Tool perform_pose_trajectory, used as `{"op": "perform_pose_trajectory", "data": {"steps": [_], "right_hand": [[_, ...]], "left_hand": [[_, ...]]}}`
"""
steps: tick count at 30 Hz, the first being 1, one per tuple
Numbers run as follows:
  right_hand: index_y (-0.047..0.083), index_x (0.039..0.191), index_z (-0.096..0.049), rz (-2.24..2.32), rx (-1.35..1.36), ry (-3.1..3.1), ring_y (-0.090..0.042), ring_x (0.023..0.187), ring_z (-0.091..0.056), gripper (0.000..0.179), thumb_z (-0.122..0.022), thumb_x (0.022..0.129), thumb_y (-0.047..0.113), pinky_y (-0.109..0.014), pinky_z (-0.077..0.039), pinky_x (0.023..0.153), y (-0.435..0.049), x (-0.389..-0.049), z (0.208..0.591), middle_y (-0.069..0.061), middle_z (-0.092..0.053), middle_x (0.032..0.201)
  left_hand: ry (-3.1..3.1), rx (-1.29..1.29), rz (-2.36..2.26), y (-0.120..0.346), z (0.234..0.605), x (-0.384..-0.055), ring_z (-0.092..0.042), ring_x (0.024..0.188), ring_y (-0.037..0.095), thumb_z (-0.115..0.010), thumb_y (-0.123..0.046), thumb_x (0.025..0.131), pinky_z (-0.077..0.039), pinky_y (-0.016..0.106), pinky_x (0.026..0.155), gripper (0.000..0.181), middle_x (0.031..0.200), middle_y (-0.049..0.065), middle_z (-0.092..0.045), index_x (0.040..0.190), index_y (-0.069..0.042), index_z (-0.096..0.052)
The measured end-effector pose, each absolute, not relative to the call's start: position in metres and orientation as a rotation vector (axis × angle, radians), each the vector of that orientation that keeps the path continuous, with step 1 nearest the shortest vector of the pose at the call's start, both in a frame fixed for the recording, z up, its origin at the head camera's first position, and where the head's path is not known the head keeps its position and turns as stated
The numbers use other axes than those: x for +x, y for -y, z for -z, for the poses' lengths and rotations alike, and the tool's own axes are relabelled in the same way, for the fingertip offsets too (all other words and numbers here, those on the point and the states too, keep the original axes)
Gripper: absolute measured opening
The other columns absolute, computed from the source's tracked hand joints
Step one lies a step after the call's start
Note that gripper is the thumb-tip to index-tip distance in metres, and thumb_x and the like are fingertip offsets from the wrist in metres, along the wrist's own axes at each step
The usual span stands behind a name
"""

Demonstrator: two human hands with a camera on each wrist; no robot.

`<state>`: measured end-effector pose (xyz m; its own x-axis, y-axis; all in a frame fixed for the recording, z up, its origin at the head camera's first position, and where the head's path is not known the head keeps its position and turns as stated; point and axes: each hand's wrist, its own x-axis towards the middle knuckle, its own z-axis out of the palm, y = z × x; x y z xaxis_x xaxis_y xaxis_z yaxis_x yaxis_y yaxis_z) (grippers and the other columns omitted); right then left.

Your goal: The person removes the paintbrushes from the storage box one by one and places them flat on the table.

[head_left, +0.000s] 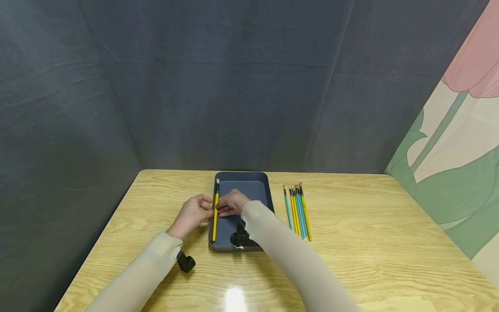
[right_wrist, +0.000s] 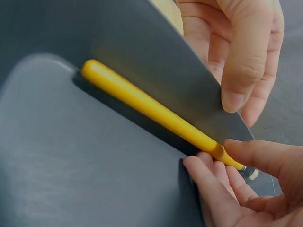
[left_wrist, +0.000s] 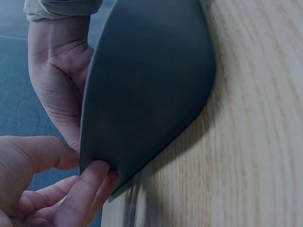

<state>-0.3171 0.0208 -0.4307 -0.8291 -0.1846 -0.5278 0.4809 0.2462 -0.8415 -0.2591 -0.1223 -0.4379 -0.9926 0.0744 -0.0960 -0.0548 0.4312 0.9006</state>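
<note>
A dark grey rectangular tray (head_left: 255,188) lies on the wooden table. Along its left side sits a yellow paintbrush (head_left: 215,223), bristles toward the far end, its rounded handle end toward the near end. With thumb and fingers my right hand (head_left: 231,203) pinches the paintbrush (right_wrist: 151,109) part-way along its yellow handle, inside the tray. My left hand (head_left: 192,213) holds the tray's left rim, thumb at the top edge and fingertips against the outer wall (left_wrist: 147,80).
To the right of the tray lies a row of several yellow and turquoise paintbrushes (head_left: 298,212), bristle ends pointing away. The wooden table (head_left: 370,242) backs onto a dark grey curtain (head_left: 234,86). A flower-patterned surface (head_left: 460,173) stands at the right.
</note>
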Motion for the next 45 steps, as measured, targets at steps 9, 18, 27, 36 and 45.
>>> {"op": "perform_pose_trajectory", "data": {"steps": [9,18,27,36,45], "right_hand": [[-0.010,0.106,-0.065,1.648,0.248,-1.978,-0.017,0.063,-0.062,0.020,-0.061,0.087,-0.010,-0.036,-0.061,0.081,-0.019,-0.316,0.432,-0.010,-0.061,0.075],[-0.008,0.114,-0.061,1.672,0.245,-1.937,-0.018,0.063,-0.063,0.028,-0.061,0.087,-0.010,-0.037,-0.059,0.084,-0.023,-0.315,0.429,-0.010,-0.062,0.076],[-0.005,0.117,-0.062,1.710,0.257,-1.911,-0.019,0.072,-0.066,0.030,-0.064,0.087,-0.007,-0.036,-0.060,0.082,-0.039,-0.317,0.424,-0.012,-0.064,0.085],[-0.002,0.124,-0.058,1.701,0.195,-1.901,-0.018,0.073,-0.068,0.038,-0.067,0.086,-0.002,-0.029,-0.061,0.075,-0.057,-0.308,0.400,-0.013,-0.064,0.095],[-0.002,0.128,-0.055,1.731,0.080,-1.897,-0.018,0.077,-0.069,0.039,-0.064,0.089,-0.001,-0.029,-0.061,0.076,-0.085,-0.293,0.377,-0.012,-0.063,0.100]], "left_hand": [[-2.547,0.014,-1.620,0.122,0.440,-0.261,-0.067,0.075,0.016,-0.064,-0.001,0.086,-0.061,0.030,0.068,0.033,0.101,0.020,-0.064,0.118,0.003,-0.059],[-2.546,0.022,-1.633,0.122,0.441,-0.260,-0.068,0.076,0.017,-0.064,0.000,0.086,-0.061,0.031,0.068,0.033,0.101,0.020,-0.064,0.118,0.003,-0.059],[-2.573,0.009,-1.617,0.121,0.441,-0.260,-0.067,0.072,0.017,-0.064,0.000,0.085,-0.061,0.030,0.067,0.034,0.101,0.019,-0.065,0.118,0.002,-0.059],[-2.585,-0.004,-1.606,0.123,0.441,-0.261,-0.067,0.072,0.017,-0.064,0.000,0.084,-0.061,0.029,0.066,0.034,0.102,0.019,-0.065,0.117,0.003,-0.060],[-2.560,0.002,-1.649,0.122,0.441,-0.260,-0.067,0.072,0.017,-0.064,0.002,0.082,-0.061,0.031,0.067,0.034,0.102,0.020,-0.065,0.117,0.004,-0.060]]}}
